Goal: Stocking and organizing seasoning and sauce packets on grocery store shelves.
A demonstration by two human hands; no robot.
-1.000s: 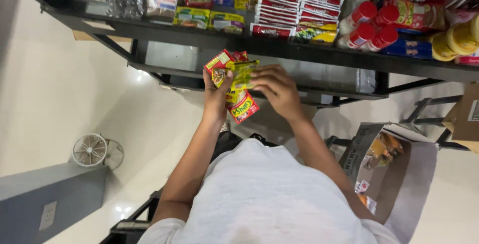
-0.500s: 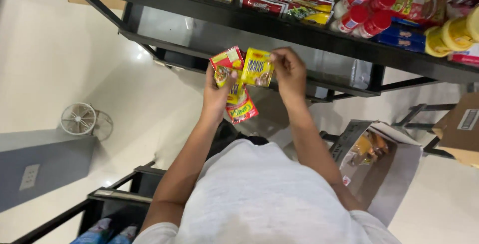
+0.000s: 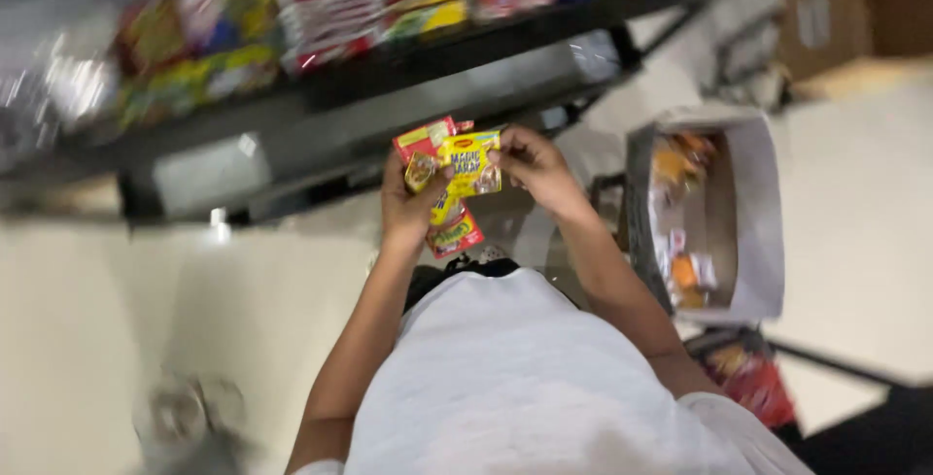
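In front of the dark shelf rack (image 3: 321, 130) and left of the open cardboard box (image 3: 753, 213), your left hand (image 3: 413, 205) clasps a bunch of small yellow-red sachets (image 3: 449, 184), while your right hand (image 3: 536, 166) pinches the top one's edge.

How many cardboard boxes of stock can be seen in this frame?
1: an open grey cardboard box right of the person's right hand, with small packets inside. A blurred brown shape at the top right may be another; it cannot be told.

Yellow-and-red sachets (image 3: 457, 179), white shirt (image 3: 544, 378), black shelf (image 3: 408, 77).
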